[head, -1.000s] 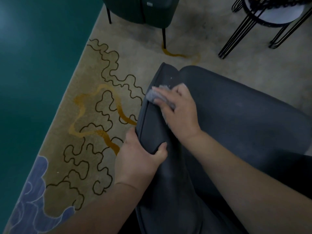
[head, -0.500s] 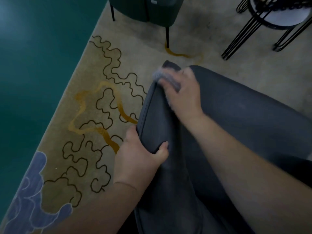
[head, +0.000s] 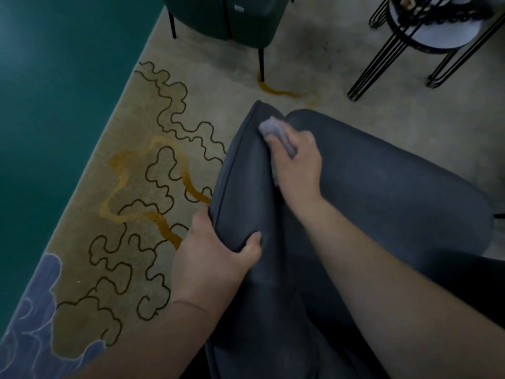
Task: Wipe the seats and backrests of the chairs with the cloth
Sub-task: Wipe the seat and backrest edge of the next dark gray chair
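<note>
The left hand (head: pixel 216 258) is gripping the backrest (head: pixel 240 187) of the dark chair (head: pixel 382 201), fingers behind its edge and thumb clamped on the front. The right hand (head: pixel 297 165) is pressing the grey cloth (head: pixel 273 129) against the backrest's inner face near the top, fingers curled together over it.

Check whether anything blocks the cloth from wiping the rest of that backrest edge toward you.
Yes: the left hand grips the backrest edge nearer the person, on the strip the cloth in the right hand would cross. Between them, nothing visible.
</note>
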### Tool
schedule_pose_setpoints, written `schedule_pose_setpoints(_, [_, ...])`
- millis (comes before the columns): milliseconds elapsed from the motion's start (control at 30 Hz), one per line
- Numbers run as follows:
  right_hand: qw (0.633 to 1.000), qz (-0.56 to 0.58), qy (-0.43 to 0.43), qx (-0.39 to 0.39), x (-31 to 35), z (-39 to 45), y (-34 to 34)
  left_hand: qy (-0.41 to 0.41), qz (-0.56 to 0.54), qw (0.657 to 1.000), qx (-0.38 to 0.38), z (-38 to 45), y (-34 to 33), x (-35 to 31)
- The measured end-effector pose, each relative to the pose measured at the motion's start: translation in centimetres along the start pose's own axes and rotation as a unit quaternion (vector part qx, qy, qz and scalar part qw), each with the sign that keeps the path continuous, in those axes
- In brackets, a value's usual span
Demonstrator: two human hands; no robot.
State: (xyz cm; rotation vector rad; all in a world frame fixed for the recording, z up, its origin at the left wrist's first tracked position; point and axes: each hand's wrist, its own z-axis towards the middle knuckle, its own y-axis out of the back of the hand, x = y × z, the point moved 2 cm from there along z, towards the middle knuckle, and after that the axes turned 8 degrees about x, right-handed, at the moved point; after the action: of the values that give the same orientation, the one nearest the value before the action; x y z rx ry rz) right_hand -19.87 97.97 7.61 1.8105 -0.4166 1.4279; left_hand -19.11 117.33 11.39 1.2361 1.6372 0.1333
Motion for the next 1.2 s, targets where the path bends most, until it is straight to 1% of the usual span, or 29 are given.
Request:
schedule_pose_setpoints(67, [0.998, 0.041, -0.044, -0.025, -0.3, 3.4, 0.1, -0.001, 0.011, 1.0, 0.0, -0.1, 0.1, -0.1])
schedule_pose_setpoints(133, [0.995, 0.066, -0.064, -0.039, -0.4, 4.0, 0.1, -0.003, 0.017, 1.0, 0.003, -0.3, 0.1, -0.1])
schedule_pose_setpoints(200, [0.996, 0.066, -0.058, -0.018, -0.2, 1.6, 0.1, -0.003, 0.011, 1.0, 0.007, -0.3, 0.1, -0.2])
schedule_pose_setpoints(333, [0.997, 0.064, -0.044, 0.029, -0.9, -7.4, 0.5, -0.023, 0.013, 1.0, 0.006, -0.4, 0.2, -0.3])
schedule_pose_setpoints(367, [0.996, 0.065, -0.044, 0.034, -0.9, -8.6, 0.7, -0.035, 0.006, 0.999, 0.004, -0.4, 0.2, -0.3])
schedule_pose_setpoints(433, [0.996, 0.061, -0.051, 0.041, -0.8, -8.2, 1.1, -0.061, -0.012, 0.998, 0.003, -0.6, 0.3, -0.2])
schedule_pose_setpoints(533, [0.999, 0.014, -0.035, 0.029, 0.4, -4.1, 1.1, -0.073, -0.021, 0.997, -0.006, -0.8, 0.5, 0.2])
schedule_pose_setpoints(600, [0.999, 0.022, -0.024, 0.044, 1.1, -3.0, 0.6, -0.071, -0.035, 0.997, -0.014, -0.8, 0.5, 0.4])
schedule_pose_setpoints(633, [0.998, 0.009, -0.013, 0.053, 1.3, -3.9, 0.5, -0.072, -0.043, 0.996, -0.014, -0.8, 0.6, 0.4])
schedule_pose_setpoints(733, [0.991, -0.038, 0.074, 0.102, 0.8, -10.9, 1.1, -0.078, -0.065, 0.995, -0.019, -0.9, 0.6, 0.6])
schedule_pose_setpoints(800, [0.985, -0.026, 0.1, 0.136, 0.5, -15.0, 1.7, -0.079, -0.066, 0.994, -0.028, -0.9, 0.5, 0.8])
schedule_pose_setpoints(867, [0.986, -0.039, 0.098, 0.127, 0.4, -14.9, 1.8, -0.074, -0.065, 0.995, -0.031, -0.8, 0.3, 0.9])
schedule_pose_setpoints(933, [0.99, -0.047, 0.093, 0.093, 0.9, -11.9, 1.1, -0.076, -0.06, 0.995, -0.036, -0.8, 0.3, 0.9])
schedule_pose_setpoints(1000, [0.998, -0.02, 0.038, 0.051, 1.7, -8.1, 0.0, -0.079, -0.063, 0.994, -0.042, -0.8, 0.3, 0.8])
schedule_pose_setpoints(1033, [0.999, -0.011, 0.021, 0.04, 2.0, -7.1, -0.5, -0.079, -0.065, 0.994, -0.046, -0.8, 0.3, 0.7])
schedule_pose_setpoints(1067, [0.999, -0.007, 0.022, 0.041, 2.1, -7.0, -0.9, -0.08, -0.064, 0.994, -0.048, -0.9, 0.3, 0.7])
schedule_pose_setpoints(1100, [0.998, -0.008, 0.042, 0.054, 2.1, -7.8, -0.9, -0.083, -0.062, 0.993, -0.049, -0.8, 0.3, 0.7])
schedule_pose_setpoints(1167, [0.99, -0.025, 0.095, 0.104, 1.8, -11.2, -0.2, -0.084, -0.055, 0.994, -0.048, -0.8, 0.3, 0.6])
schedule_pose_setpoints(1200, [0.985, -0.024, 0.107, 0.13, 1.3, -13.1, 0.5, -0.081, -0.051, 0.994, -0.048, -0.8, 0.3, 0.5])
